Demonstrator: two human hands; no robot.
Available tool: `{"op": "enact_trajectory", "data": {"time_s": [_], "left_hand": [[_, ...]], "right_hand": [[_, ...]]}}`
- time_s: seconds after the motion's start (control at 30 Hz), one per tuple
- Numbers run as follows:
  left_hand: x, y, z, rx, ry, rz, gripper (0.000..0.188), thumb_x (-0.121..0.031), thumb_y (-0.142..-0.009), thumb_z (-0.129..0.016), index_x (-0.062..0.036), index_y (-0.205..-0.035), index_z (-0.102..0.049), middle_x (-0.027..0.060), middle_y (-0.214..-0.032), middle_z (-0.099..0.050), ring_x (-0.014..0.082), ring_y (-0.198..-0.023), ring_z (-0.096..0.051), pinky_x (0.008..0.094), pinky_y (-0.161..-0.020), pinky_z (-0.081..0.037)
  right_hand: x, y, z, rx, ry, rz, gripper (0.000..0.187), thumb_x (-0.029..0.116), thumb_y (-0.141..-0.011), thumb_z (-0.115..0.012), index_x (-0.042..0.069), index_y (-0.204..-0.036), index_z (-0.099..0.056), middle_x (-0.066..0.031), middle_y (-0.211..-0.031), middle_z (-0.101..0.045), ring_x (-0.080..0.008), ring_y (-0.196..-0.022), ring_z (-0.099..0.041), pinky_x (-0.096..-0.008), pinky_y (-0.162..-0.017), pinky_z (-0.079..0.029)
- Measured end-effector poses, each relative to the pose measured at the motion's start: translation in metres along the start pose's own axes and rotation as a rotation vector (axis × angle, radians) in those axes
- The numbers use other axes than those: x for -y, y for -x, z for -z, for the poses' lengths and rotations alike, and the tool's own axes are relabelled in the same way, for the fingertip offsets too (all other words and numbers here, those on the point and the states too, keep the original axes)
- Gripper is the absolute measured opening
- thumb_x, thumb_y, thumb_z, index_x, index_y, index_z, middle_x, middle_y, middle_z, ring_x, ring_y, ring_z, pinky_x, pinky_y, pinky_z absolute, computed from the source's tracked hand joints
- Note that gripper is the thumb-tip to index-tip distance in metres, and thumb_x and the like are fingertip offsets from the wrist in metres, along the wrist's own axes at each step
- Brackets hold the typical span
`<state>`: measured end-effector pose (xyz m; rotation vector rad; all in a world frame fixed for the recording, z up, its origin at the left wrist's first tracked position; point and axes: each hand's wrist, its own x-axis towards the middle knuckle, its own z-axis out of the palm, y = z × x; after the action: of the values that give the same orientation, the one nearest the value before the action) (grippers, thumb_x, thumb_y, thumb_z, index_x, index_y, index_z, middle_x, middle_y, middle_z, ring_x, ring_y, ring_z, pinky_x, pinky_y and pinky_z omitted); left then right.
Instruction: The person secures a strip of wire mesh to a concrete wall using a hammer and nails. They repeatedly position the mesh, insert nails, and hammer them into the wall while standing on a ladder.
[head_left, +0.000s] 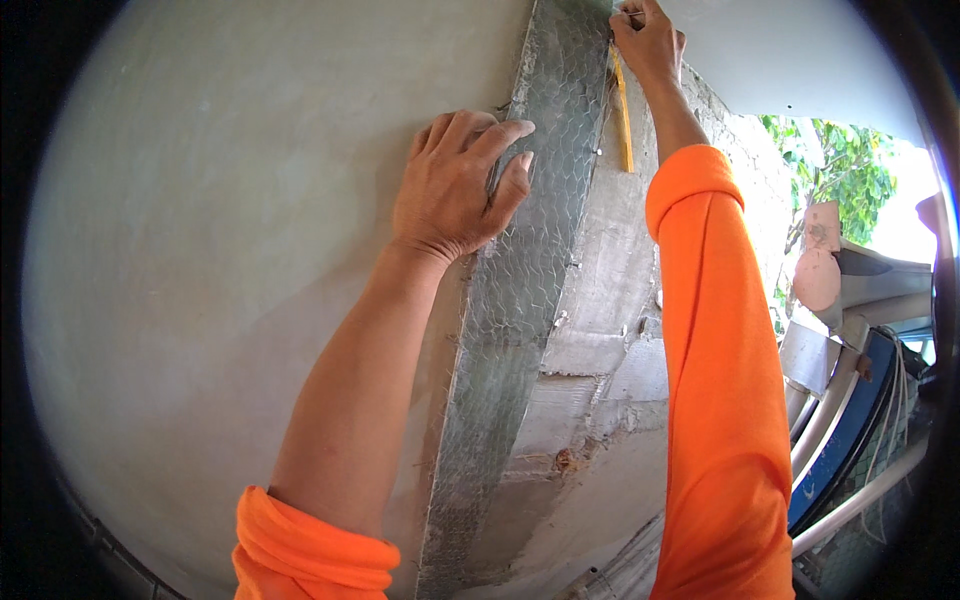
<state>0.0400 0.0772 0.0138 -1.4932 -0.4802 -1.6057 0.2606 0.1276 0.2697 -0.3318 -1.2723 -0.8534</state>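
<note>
A long strip of hexagonal wire mesh [535, 235] runs up over a dark grey band of wall, between smooth plaster and rough masonry. My left hand [455, 185] rests against the wall at the strip's left edge, fingers apart, with the thumb and index finger reaching over the mesh. High up at the strip's right edge, my right hand [650, 45] is closed in a pinch. A thin, pale, metal-looking piece [634, 13] shows at its fingertips, too small to name. Just below that hand a narrow yellow strip [624, 115] hangs along the masonry.
Smooth plastered wall [220, 230] fills the left side. Rough block masonry [590, 390] lies right of the mesh, under a pale ceiling [800, 50]. At the right stand a blue curved panel [850, 430], pale pipes [865, 495] and hanging cords; leaves [840, 165] show outside.
</note>
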Motion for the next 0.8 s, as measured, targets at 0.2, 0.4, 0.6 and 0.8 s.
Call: {"op": "enact_trajectory", "data": {"time_s": [0.2,0.4,0.6,0.8], "left_hand": [[0.001,0.000,-0.002,-0.006,0.003,-0.008,0.033,-0.029,-0.097,-0.059,-0.0136,-0.123,-0.071,0.0087,-0.115,-0.067,0.0294,-0.112,-0.061,0.0445,-0.102,-0.046],[0.002,0.000,-0.003,-0.008,-0.008,-0.013,0.032,-0.030,-0.096,-0.062,-0.0150,-0.123,-0.071,0.0070,-0.111,-0.066,0.0290,-0.111,-0.061,0.0447,-0.101,-0.048],[0.003,0.000,-0.005,-0.033,-0.012,-0.029,0.031,-0.029,-0.096,-0.062,-0.0148,-0.122,-0.071,0.0072,-0.112,-0.067,0.0293,-0.111,-0.060,0.0443,-0.101,-0.048],[0.004,-0.001,-0.006,-0.002,-0.011,-0.014,0.031,-0.029,-0.096,-0.061,-0.0145,-0.122,-0.071,0.0070,-0.113,-0.067,0.0288,-0.112,-0.060,0.0442,-0.101,-0.047]], "right_hand": [[-0.006,0.007,-0.003,-0.036,-0.188,-0.073,0.019,0.023,-0.086,-0.070,0.009,-0.099,-0.073,-0.0104,-0.085,-0.075,-0.0226,-0.079,-0.073,-0.0382,-0.075,-0.056],[-0.018,0.014,-0.013,-0.057,-0.170,-0.229,0.022,0.027,-0.089,-0.071,0.011,-0.103,-0.076,-0.0058,-0.091,-0.078,-0.0190,-0.082,-0.074,-0.0368,-0.082,-0.057],[-0.011,0.009,-0.006,-0.023,-0.010,-0.058,0.019,0.020,-0.084,-0.070,0.005,-0.095,-0.073,-0.0151,-0.082,-0.075,-0.0248,-0.077,-0.073,-0.0399,-0.072,-0.056],[-0.015,0.004,0.004,0.117,-0.056,-0.061,0.022,0.024,-0.088,-0.070,0.006,-0.101,-0.074,-0.0105,-0.086,-0.077,-0.0220,-0.079,-0.074,-0.0385,-0.078,-0.056]]}}
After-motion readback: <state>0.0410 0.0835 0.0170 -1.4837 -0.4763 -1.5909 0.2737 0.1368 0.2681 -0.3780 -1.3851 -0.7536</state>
